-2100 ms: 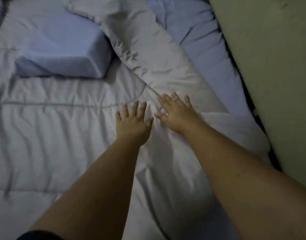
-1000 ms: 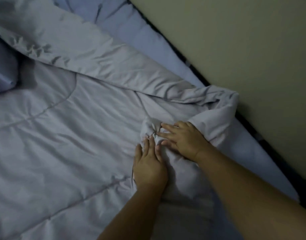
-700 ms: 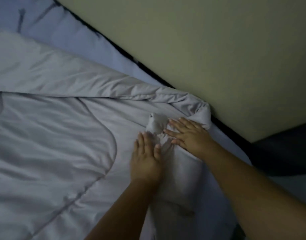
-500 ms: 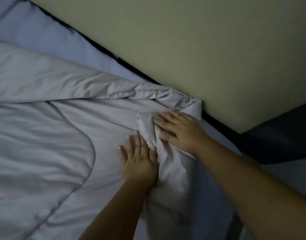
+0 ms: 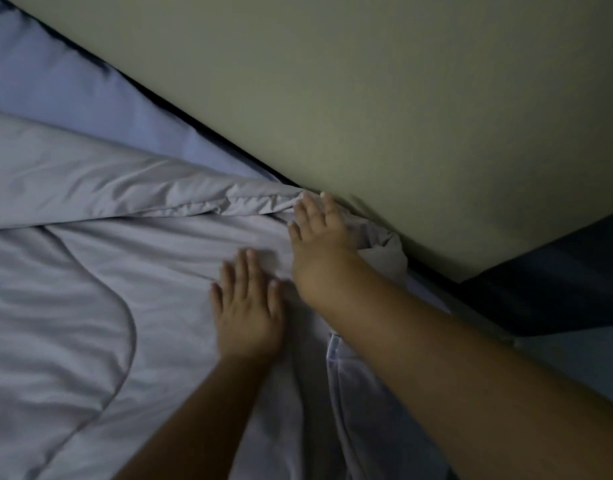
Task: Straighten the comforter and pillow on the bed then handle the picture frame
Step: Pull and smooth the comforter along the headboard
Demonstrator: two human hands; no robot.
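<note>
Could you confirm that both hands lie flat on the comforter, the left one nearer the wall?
Not quite: the head view shows the right hand nearer the wall, the left hand farther from it. Both do lie flat on the comforter.

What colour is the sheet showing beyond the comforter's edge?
Pale blue sheet, next to the grey comforter; it shows in the head view, though the light is dim.

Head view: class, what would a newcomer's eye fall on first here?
The left hand lies flat on the grey comforter at centre. Just up and right of it, the right hand presses the comforter's bunched corner beside the pale wall. A blue sheet shows at upper left.
</note>
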